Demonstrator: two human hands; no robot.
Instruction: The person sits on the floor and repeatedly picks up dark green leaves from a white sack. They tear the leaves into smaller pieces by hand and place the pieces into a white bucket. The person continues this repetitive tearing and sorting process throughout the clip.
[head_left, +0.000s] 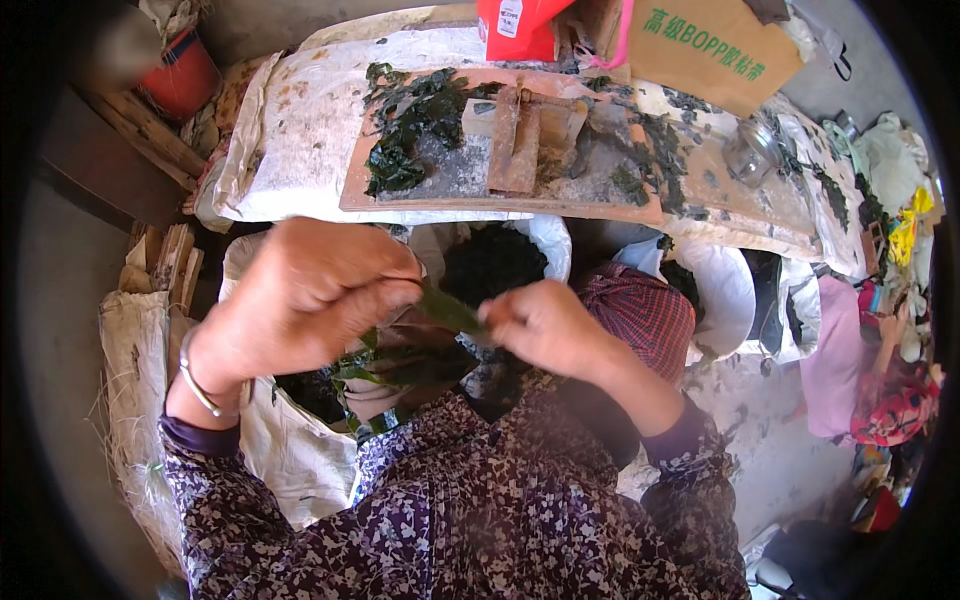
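Observation:
A dark green strip of seaweed (448, 309) is stretched between my two hands above my lap. Pinched fingers of my left hand (319, 296), which wears a metal bangle, hold one end. At the other end are the closed fingers of my right hand (551, 330), slightly blurred. More green strips (405, 365) hang below over my lap. Past my hands, a low work surface carries a wooden board (442, 208) with a heap of wet seaweed (412, 112) and a wooden block tool (516, 150) on it.
A white-lined container (555, 244) of dark seaweed stands under the table edge. Several more sacks (720, 292) continue to the right. A glass jar (752, 154), a red bag (517, 37) and a cardboard piece (712, 56) lie farther back. Another person (896, 401) sits at far right.

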